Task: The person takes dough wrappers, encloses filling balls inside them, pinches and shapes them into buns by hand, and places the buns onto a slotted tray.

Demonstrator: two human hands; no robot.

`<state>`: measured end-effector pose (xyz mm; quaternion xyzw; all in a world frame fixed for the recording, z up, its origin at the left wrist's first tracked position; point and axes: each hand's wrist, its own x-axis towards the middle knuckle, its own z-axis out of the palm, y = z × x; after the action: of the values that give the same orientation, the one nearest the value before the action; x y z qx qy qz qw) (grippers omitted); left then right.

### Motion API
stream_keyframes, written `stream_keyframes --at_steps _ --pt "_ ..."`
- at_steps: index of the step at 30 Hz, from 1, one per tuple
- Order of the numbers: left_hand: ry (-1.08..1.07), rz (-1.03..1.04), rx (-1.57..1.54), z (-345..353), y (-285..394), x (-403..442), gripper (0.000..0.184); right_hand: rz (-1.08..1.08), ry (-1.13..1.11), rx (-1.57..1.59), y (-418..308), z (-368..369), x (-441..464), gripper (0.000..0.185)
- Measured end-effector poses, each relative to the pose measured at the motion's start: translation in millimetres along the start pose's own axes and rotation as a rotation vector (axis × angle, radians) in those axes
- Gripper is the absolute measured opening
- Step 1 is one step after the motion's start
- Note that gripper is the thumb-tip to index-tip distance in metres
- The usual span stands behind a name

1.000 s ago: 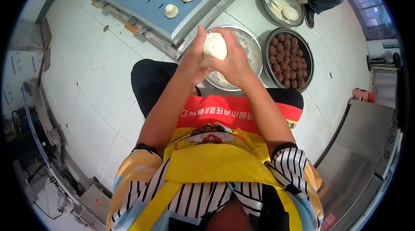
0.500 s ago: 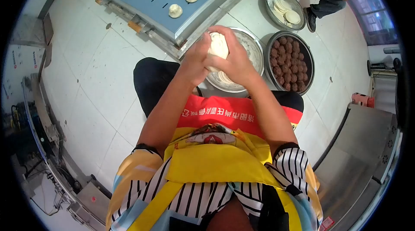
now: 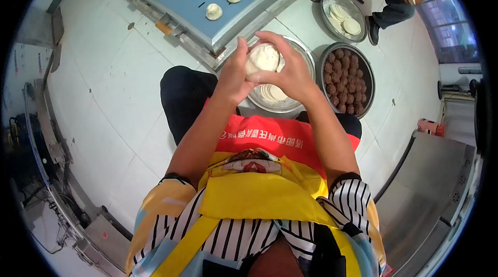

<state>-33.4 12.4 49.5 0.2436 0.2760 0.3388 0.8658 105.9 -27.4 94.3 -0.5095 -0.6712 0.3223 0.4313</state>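
Observation:
A pale, rounded filled dough bun [image 3: 263, 58] sits between my two hands, above a metal bowl. My left hand [image 3: 234, 76] cups its left side, thumb pointing up and the other fingers mostly hidden beneath. Curled round the far and right sides is my right hand [image 3: 291, 68], its thumb pressed along the near side. Below, the metal bowl [image 3: 307, 53] holds flat, round dough wrappers [image 3: 273, 92] in an overlapping stack, partly covered by my hands.
Right of the bowl stands a dark basin [image 3: 371, 69] of brown filling balls [image 3: 346, 77]. Beyond is another bowl [image 3: 326, 5] with wrappers [image 3: 350, 25], near a seated person's legs [image 3: 390, 15]. Shaped buns [image 3: 213, 11] stand on a slotted blue tray [image 3: 199, 23] ahead-left.
The bun has turned in my hands and now shows a broader, rounder face. My left hand has loosened, its thumb lifting away. The other person's hand has lowered slightly.

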Motion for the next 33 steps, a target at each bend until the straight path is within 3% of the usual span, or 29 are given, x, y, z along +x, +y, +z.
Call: stream_keyframes --at_steps 4,8,10,13,16,19,25,27,30,33 --pt "0.054 0.008 -0.069 -5 0 -1 0.075 -0.140 -0.163 -0.262 -5 -11 7 0.064" --pt "0.085 0.111 0.050 -8 -11 1 0.069 -0.138 -0.109 -0.369 -17 -6 11 0.060" --pt "0.039 0.094 -0.011 -8 -6 0 0.065 -0.204 -0.127 -0.376 -21 -3 13 0.060" --pt "-0.045 0.043 -0.049 -4 3 -14 0.061 -0.119 -0.195 -0.482 -28 -2 16 0.065" --pt "-0.147 0.015 -0.053 -15 6 -18 0.059 -0.051 -0.151 -0.412 -36 5 16 0.067" --pt "-0.152 -0.025 -0.115 -24 9 -15 0.061 0.004 -0.116 0.092 -34 9 15 0.068" --pt "-0.126 -0.005 -0.140 -23 13 -20 0.065 0.115 -0.143 -0.206 -34 27 15 0.073" --pt "-0.108 0.039 -0.083 -32 6 -15 0.067 0.033 -0.218 -0.229 -35 22 17 0.071" --pt "-0.017 -0.035 -0.300 -27 -3 -14 0.063 -0.066 -0.323 -0.401 -36 12 14 0.064" --pt "0.058 -0.087 -0.311 -7 -4 -13 0.071 -0.152 -0.246 -0.714 -33 13 9 0.053"
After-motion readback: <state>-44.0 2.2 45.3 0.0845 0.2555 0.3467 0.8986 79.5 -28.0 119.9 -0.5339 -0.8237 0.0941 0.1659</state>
